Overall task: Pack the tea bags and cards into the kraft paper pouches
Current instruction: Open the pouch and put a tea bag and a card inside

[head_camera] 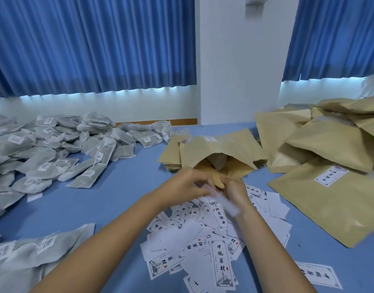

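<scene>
An open kraft pouch (pixel 218 152) lies in the middle of the table with its mouth toward me, and something grey shows inside. My right hand (pixel 234 192) pinches the near lip of the mouth. My left hand (pixel 187 185) meets it there, fingers curled around a blurred white card (pixel 226 205). A heap of printed white cards (pixel 203 240) lies just below both hands. Grey tea bags (pixel 55 153) are spread over the left of the table, with more tea bags (pixel 33 252) at the near left.
A flat stack of kraft pouches (pixel 171 153) lies under and behind the open one. Bulging pouches (pixel 329 140) are heaped at the right, with one labelled pouch (pixel 329 199) in front. A lone card (pixel 317 273) sits at the near right. Blue curtains and a white pillar stand behind the table.
</scene>
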A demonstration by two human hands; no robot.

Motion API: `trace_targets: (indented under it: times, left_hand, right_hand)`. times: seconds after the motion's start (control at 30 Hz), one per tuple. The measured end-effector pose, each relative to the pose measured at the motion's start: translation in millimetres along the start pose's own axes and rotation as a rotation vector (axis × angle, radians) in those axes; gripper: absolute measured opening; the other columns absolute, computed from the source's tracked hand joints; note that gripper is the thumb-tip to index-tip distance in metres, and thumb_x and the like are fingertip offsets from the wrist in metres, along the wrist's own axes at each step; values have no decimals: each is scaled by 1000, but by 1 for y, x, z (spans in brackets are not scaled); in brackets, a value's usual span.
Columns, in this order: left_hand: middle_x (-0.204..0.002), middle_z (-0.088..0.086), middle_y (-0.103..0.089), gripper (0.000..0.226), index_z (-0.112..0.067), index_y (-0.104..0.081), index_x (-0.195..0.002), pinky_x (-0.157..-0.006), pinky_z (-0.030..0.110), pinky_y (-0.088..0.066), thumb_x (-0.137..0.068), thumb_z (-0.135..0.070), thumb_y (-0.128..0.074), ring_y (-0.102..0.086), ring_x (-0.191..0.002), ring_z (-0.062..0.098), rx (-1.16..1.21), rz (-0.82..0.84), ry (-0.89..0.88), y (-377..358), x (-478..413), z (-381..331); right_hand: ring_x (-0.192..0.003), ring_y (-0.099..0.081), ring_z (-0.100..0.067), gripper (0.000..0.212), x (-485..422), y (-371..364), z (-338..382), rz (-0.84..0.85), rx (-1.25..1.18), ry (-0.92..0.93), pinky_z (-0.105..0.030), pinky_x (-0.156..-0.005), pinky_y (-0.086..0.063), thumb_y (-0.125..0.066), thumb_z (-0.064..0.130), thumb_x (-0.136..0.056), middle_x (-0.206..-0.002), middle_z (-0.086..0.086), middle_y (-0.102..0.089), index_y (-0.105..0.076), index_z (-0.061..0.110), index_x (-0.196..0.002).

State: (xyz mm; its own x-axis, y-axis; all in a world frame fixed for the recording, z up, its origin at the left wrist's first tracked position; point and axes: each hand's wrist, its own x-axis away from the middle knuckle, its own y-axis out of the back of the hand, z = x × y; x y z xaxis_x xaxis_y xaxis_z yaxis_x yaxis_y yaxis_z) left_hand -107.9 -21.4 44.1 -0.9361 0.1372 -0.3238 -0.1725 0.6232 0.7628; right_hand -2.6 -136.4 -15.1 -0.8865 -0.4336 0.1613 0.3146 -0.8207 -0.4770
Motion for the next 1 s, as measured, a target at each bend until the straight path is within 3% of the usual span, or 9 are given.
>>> trace_targets:
  times: [0.1,0.17,0.27,0.33,0.43,0.57,0.67,0.87,1.0]
  left_hand:
    - [-83,0,-71,10,-8,-71,-85,-73,23,-51,-80,0,-67,-66,-79,13,-156,-434,-69,-10,-10,-3]
    - [-73,8,-66,11,-2,-68,-80,-60,34,-52,-73,6,-68,-62,-68,25,-449,-482,-127,-17,-16,-1]
    - [-51,4,-52,34,-8,-56,-59,-39,22,-35,-38,6,-79,-52,-45,22,-886,-309,-62,-29,-31,-4]
    - [-59,3,-60,30,-10,-61,-68,-44,25,-34,-46,-4,-80,-60,-55,19,-1006,-159,140,-34,-41,-7]
    - [-93,13,-66,21,-7,-62,-103,-59,31,-36,-84,-1,-55,-65,-85,30,-871,-35,316,-36,-55,-3]
    - [-99,15,-66,18,-4,-66,-102,-65,30,-38,-92,-6,-51,-62,-90,31,-773,-87,400,-34,-72,-1]
    - [-114,11,-59,24,-8,-59,-113,-89,33,-42,-90,-11,-56,-56,-106,30,-707,-40,493,-28,-81,8]
    - [-68,2,-49,15,-9,-54,-74,-64,28,-42,-88,-12,-50,-51,-71,20,-634,312,584,-31,-87,6]
    - [-97,9,-60,21,-5,-60,-106,-86,37,-48,-92,-8,-46,-57,-96,28,-751,429,558,-36,-85,11]
  right_hand:
    - [-76,-70,-23,26,0,-1,0,29,-8,-3,-23,-53,-53,-38,-8,-95,-96,-17,-67,-57,-2,-112]
    - [-70,-71,-17,34,0,-2,1,40,-36,-1,-20,-52,-52,-35,-12,-92,-97,-15,-69,-59,3,-111]
    - [-58,-69,-13,29,1,-3,2,25,-44,-5,-21,-49,-52,-34,-13,-92,-84,-12,-67,-58,3,-94]
    - [-59,-67,-16,23,0,-3,1,-8,-28,-7,-22,-48,-52,-36,-10,-95,-82,-11,-63,-54,4,-90]
    - [-70,-62,-21,17,0,-3,0,-29,15,-4,-22,-47,-51,-40,-8,-96,-88,-13,-62,-54,2,-98]
    - [-67,-62,-20,12,2,-5,1,-11,83,9,-25,-57,-54,-45,-3,-97,-90,-15,-63,-56,1,-97]
    - [-61,-64,-17,13,4,-7,-1,-7,141,17,-20,-55,-53,-47,-1,-96,-83,-10,-63,-54,5,-88]
    - [-75,-63,-29,30,4,-3,1,-22,195,15,-31,-64,-52,-36,-13,-90,-95,-24,-65,-59,6,-89]
    - [-63,-63,-23,22,3,-3,0,-51,231,-9,-29,-60,-53,-42,-9,-91,-95,-16,-63,-57,6,-90]
